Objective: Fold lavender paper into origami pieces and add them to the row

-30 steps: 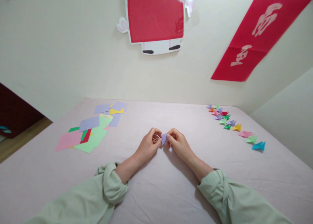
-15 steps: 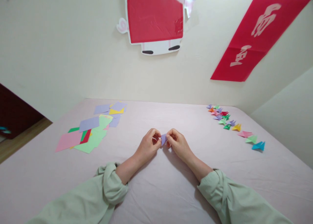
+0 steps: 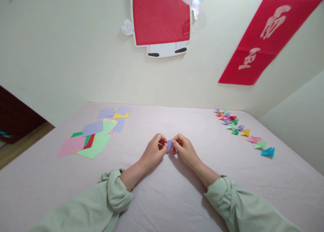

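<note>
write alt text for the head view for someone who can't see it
Two hands, the left hand and right hand, pinch a small purple folded paper between them over a pale pink cloth. Flat coloured paper sheets lie to the left, and a row of small folded pieces to the right.

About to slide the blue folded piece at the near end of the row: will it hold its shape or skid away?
The blue folded piece looks like thin creased paper, so probably very light and easily crushed. It sits on soft wrinkled cloth, so it may snag or tip rather than glide.
</note>
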The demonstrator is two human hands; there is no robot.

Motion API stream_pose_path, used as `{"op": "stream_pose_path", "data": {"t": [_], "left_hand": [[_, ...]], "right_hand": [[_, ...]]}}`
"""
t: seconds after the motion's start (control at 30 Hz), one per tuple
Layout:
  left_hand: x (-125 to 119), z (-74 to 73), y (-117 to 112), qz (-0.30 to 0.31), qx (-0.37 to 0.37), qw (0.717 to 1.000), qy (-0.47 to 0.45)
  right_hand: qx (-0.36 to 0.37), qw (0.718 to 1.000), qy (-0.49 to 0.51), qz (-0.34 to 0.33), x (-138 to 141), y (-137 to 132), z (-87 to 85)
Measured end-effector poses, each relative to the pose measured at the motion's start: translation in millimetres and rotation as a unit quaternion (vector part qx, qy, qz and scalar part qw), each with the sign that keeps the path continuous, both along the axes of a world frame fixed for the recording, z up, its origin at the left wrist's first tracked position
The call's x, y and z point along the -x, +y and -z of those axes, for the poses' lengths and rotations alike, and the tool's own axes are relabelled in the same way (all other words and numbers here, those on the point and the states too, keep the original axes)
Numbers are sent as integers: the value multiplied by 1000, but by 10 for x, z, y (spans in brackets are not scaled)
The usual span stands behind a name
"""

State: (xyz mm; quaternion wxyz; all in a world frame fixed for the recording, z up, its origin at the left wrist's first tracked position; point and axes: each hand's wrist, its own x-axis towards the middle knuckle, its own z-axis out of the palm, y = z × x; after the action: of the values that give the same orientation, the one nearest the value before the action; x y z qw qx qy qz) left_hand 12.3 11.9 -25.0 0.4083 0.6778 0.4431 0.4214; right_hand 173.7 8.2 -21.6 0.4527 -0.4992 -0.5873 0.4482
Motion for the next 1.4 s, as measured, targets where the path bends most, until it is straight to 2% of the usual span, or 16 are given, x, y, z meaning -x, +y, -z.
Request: {"op": "stream_pose_path", "data": {"t": [0.6,0.9,1.17,1.3,1.4], "left_hand": [[-11,-1,17,8,5,1000,-14],[-25,-67,-35,2,17,1000,3],[-8,-26,-5,37,-9,999,-2],[3,-30,0,61,-56,996,40],[12,-25,10,39,-72,996,45]], "right_hand": [[-1,1000,-7,-10,1,-3,0],[4,1000,4,0,-4,12,-2],[-10,1000,4,-23,-6,-2,14],[-18,1000,-3,-22,-11,2,17],[-20,1000,3,-11,-9,-6,12]]}}
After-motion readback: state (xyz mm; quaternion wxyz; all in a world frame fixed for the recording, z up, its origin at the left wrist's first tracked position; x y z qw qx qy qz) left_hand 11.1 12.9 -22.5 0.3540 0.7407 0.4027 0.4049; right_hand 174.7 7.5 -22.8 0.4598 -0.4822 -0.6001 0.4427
